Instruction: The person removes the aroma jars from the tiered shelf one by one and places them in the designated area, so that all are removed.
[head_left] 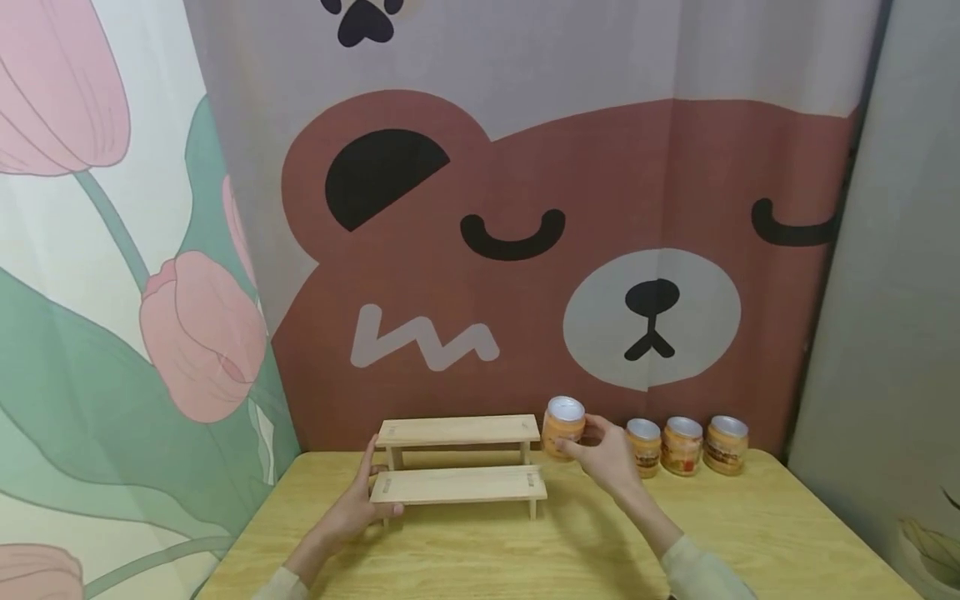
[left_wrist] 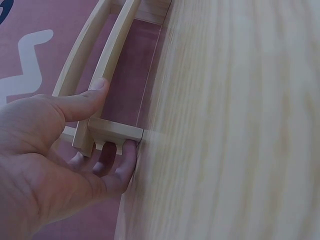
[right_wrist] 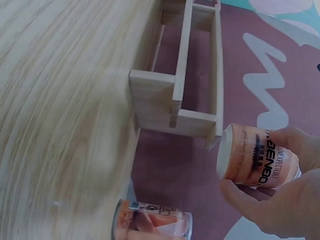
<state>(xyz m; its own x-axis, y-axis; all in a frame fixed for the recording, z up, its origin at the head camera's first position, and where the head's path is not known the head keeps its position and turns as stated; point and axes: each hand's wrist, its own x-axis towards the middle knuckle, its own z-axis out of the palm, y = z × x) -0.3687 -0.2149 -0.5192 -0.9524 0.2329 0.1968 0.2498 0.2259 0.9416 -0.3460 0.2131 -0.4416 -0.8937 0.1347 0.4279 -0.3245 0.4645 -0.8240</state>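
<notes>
Starting at the left, the left hand (head_left: 358, 510) is seen clamped on the near left end of a two-tier wooden step shelf (head_left: 459, 485): its thumb (left_wrist: 85, 102) is laid over the lower tier's end piece while the other fingers (left_wrist: 122, 165) are curled beneath it. The shelf is stood on the wooden worktop (head_left: 570, 550), stretching away to the right of that hand. Just past the shelf's right end, an orange-labelled jar (head_left: 562, 427) with a silver lid is held off the worktop by the right hand (head_left: 609, 460), whose fingers and thumb are wrapped round the jar's side; black lettering is shown on the label in the right wrist view. To the right of that hand, three similar jars (head_left: 682, 446) are lined up on the worktop against the bear-print backdrop (head_left: 600, 192).
</notes>
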